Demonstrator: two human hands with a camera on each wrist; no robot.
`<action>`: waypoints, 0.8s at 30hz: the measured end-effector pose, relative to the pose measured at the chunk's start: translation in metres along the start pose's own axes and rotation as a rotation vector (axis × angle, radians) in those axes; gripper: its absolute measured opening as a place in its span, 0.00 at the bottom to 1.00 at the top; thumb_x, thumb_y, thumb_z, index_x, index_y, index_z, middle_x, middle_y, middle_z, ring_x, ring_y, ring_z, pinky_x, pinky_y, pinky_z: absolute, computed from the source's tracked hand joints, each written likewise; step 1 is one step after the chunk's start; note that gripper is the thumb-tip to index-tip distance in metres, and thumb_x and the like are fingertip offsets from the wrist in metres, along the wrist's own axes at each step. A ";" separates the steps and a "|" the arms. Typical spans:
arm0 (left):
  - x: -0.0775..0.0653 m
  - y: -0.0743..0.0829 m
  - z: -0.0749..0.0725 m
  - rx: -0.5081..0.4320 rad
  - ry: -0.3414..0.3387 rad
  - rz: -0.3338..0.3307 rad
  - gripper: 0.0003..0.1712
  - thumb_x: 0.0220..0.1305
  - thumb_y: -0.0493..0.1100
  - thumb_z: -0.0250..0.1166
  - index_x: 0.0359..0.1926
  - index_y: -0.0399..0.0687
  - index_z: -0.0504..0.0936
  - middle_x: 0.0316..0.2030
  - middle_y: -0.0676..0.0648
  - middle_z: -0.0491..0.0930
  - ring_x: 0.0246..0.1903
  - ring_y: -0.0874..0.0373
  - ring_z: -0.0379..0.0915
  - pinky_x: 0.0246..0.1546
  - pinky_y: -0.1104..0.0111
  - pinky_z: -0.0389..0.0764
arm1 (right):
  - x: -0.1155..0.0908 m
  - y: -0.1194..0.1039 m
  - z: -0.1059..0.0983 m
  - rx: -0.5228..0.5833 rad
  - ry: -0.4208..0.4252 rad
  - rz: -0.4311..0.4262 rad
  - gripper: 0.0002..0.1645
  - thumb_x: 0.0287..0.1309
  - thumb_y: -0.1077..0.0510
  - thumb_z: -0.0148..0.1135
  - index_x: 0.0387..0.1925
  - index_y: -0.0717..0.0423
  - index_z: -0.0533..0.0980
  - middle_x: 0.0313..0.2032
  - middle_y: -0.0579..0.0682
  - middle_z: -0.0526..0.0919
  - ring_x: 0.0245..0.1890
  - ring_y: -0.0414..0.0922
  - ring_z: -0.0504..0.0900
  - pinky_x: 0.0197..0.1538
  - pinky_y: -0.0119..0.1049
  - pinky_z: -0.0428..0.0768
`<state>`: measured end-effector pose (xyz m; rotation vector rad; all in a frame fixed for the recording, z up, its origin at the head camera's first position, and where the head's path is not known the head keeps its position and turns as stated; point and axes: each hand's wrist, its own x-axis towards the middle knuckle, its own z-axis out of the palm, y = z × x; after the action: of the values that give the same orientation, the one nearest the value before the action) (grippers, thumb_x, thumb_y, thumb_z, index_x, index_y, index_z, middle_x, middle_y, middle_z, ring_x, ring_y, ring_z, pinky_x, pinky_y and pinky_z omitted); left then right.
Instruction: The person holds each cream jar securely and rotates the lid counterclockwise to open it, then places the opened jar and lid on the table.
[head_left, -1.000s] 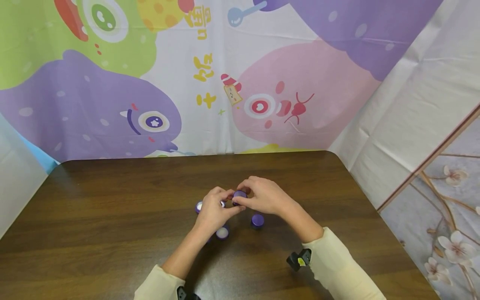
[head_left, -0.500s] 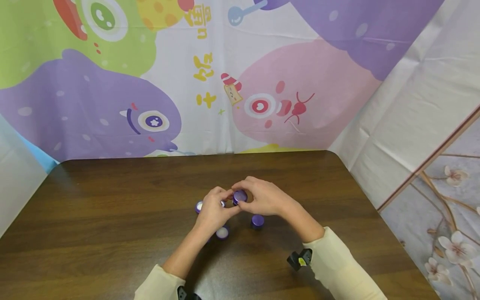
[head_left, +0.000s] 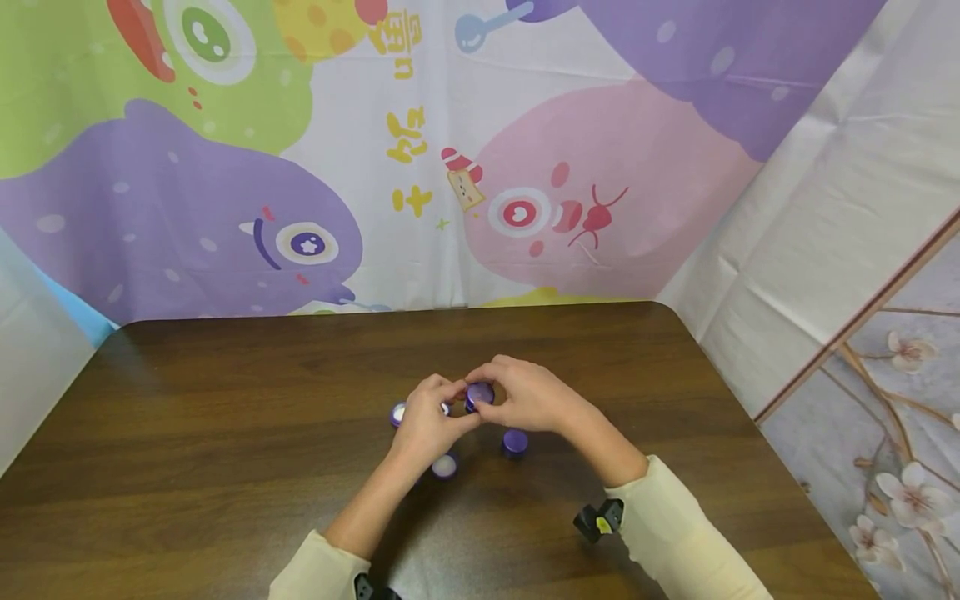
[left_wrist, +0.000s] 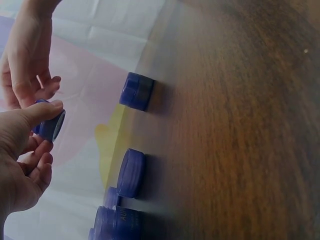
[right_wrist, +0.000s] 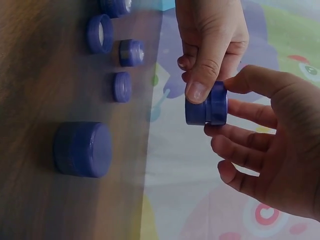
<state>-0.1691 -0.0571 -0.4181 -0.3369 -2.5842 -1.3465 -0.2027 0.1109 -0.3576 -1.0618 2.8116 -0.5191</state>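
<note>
On the brown table, nearest first, lie a pale-centred purple piece, lid or jar unclear, and a capped jar. Farther, white-topped containers are partly covered by the left hand, which, with the right hand, pinches a purple jar above the table, its contents hidden.

The left hand holds a small blue-purple jar above the table, its thumb on the near side. The right hand comes in from the right; where its fingers meet the jar is hidden. A thick round tub stands upright on the wood at the right. Well to its left sits a short cap, and farther left a lettered pot. A small piece shows beyond these two, partly covered. Behind hangs a pale cloth with pink and yellow patches.
</note>
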 end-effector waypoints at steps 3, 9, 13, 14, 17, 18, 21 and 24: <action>-0.001 0.000 0.000 0.004 0.006 0.001 0.25 0.46 0.44 0.74 0.47 0.37 0.82 0.34 0.46 0.77 0.35 0.50 0.73 0.32 0.72 0.72 | 0.000 0.000 -0.001 0.005 -0.012 -0.026 0.23 0.53 0.52 0.63 0.53 0.50 0.76 0.43 0.46 0.78 0.32 0.39 0.74 0.36 0.29 0.73; -0.001 0.000 0.000 -0.001 -0.003 0.008 0.25 0.47 0.46 0.74 0.46 0.40 0.83 0.34 0.45 0.77 0.34 0.50 0.73 0.31 0.72 0.73 | -0.001 -0.002 0.000 0.017 0.012 0.013 0.25 0.58 0.44 0.61 0.53 0.52 0.75 0.44 0.46 0.78 0.33 0.37 0.74 0.37 0.31 0.75; -0.001 0.000 0.000 -0.007 -0.009 0.012 0.23 0.47 0.47 0.74 0.44 0.42 0.84 0.34 0.44 0.78 0.35 0.49 0.73 0.31 0.72 0.74 | 0.000 -0.001 0.001 0.008 0.031 0.052 0.23 0.56 0.42 0.62 0.47 0.52 0.78 0.39 0.45 0.79 0.34 0.40 0.76 0.37 0.31 0.76; -0.001 0.000 0.000 -0.007 -0.007 0.012 0.24 0.47 0.47 0.74 0.45 0.41 0.84 0.34 0.44 0.78 0.35 0.49 0.73 0.31 0.72 0.73 | 0.000 -0.001 0.001 0.006 0.032 0.051 0.22 0.56 0.43 0.62 0.46 0.52 0.78 0.38 0.45 0.79 0.34 0.41 0.77 0.37 0.31 0.75; -0.001 -0.001 0.001 0.000 0.001 0.010 0.25 0.46 0.45 0.74 0.46 0.39 0.83 0.34 0.44 0.78 0.34 0.49 0.73 0.31 0.73 0.73 | 0.001 -0.001 0.001 -0.007 0.021 0.031 0.20 0.54 0.46 0.64 0.46 0.52 0.78 0.38 0.45 0.79 0.34 0.41 0.77 0.37 0.31 0.75; -0.001 -0.001 0.001 0.000 0.002 0.007 0.25 0.46 0.45 0.74 0.46 0.38 0.83 0.34 0.44 0.78 0.34 0.49 0.73 0.31 0.73 0.72 | 0.001 -0.001 0.001 -0.012 0.015 0.022 0.21 0.53 0.48 0.64 0.47 0.51 0.78 0.39 0.45 0.79 0.34 0.40 0.77 0.37 0.30 0.75; -0.001 -0.002 0.001 0.003 0.004 0.003 0.24 0.46 0.43 0.74 0.46 0.39 0.83 0.34 0.43 0.78 0.34 0.50 0.72 0.31 0.73 0.71 | 0.000 -0.002 -0.001 -0.018 -0.003 -0.007 0.23 0.52 0.50 0.64 0.51 0.50 0.77 0.42 0.46 0.79 0.33 0.38 0.75 0.37 0.30 0.75; -0.001 -0.002 0.001 0.002 0.002 0.003 0.22 0.47 0.43 0.74 0.45 0.40 0.84 0.34 0.43 0.78 0.34 0.50 0.72 0.32 0.73 0.71 | 0.000 -0.003 -0.001 -0.015 -0.013 -0.023 0.25 0.52 0.52 0.64 0.54 0.50 0.75 0.44 0.46 0.78 0.32 0.37 0.73 0.37 0.30 0.74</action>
<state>-0.1683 -0.0572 -0.4203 -0.3388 -2.5819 -1.3416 -0.2010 0.1095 -0.3554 -1.0979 2.7996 -0.4932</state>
